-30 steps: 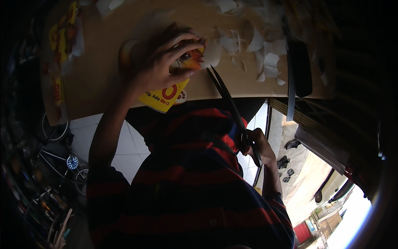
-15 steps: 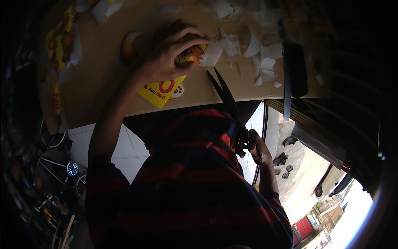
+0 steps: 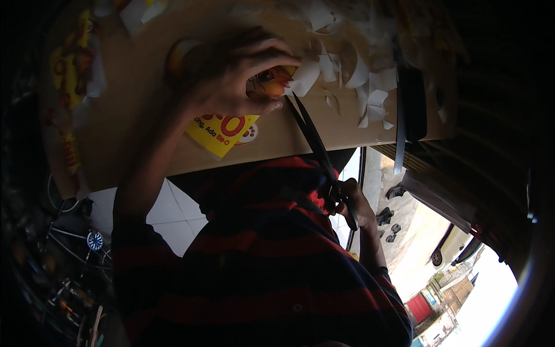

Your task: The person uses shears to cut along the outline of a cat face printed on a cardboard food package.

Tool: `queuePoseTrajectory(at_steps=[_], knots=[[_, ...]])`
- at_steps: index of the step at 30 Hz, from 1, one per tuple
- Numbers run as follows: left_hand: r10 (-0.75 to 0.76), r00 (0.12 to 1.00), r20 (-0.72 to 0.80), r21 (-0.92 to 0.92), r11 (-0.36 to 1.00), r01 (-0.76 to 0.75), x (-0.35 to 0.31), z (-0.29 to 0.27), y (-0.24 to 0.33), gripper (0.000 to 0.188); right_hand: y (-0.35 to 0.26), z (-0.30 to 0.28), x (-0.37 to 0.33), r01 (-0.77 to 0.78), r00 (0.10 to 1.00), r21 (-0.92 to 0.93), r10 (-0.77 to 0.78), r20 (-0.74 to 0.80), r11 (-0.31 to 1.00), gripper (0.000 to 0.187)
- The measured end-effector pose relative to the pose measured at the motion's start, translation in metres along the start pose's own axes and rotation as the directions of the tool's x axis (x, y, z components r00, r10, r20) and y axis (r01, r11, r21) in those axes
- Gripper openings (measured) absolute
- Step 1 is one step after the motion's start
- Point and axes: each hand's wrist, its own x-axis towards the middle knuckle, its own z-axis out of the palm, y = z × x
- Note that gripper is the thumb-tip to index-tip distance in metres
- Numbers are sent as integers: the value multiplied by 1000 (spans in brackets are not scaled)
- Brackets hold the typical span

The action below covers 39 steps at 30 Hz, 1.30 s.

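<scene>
My left hand (image 3: 228,81) is over the table, thumb and fingers closed on a printed paper cutout (image 3: 267,84) with an orange animal face and a large eye. The palm and fingers hide part of it. Below that hand lies a yellow printed paper piece (image 3: 222,134) with red lettering, beside a small white paw-print shape (image 3: 248,134). My right hand (image 3: 354,202), low at the table's front edge, grips black-bladed scissors (image 3: 314,139) by the handles. Their blades are slightly apart, tips close to the cutout's right edge.
White paper scraps (image 3: 370,95) are strewn over the right of the brown table (image 3: 300,124). A dark long object (image 3: 411,104) lies beyond them. Yellow printed strips (image 3: 72,87) lie at the left edge. A bicycle (image 3: 87,240) stands on the floor at left.
The scissors' tips have come closer to the cutout, and the gap between them looks slightly narrower. My left hand has turned a little, showing more of the printed face. The view has shifted slightly.
</scene>
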Motion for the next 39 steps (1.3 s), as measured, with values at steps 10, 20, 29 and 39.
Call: queuePoseTrajectory(at_steps=[10,20,29,39], knots=[[32,999,-29,88,996,-30,-1,0,1,66,-8,3,-14,-37,999,20,37,-3,999,78],[50,999,-16,233,972,-45,-3,0,3,69,-7,-15,8,142,989,-67,-138,59,988,56],[55,998,-22,129,990,-52,-1,-8,9,71,-30,-23,11,-71,997,16,71,30,997,52],[107,993,54,251,961,-117,9,-21,16,61,-39,-30,17,9,999,-41,-7,46,999,39]])
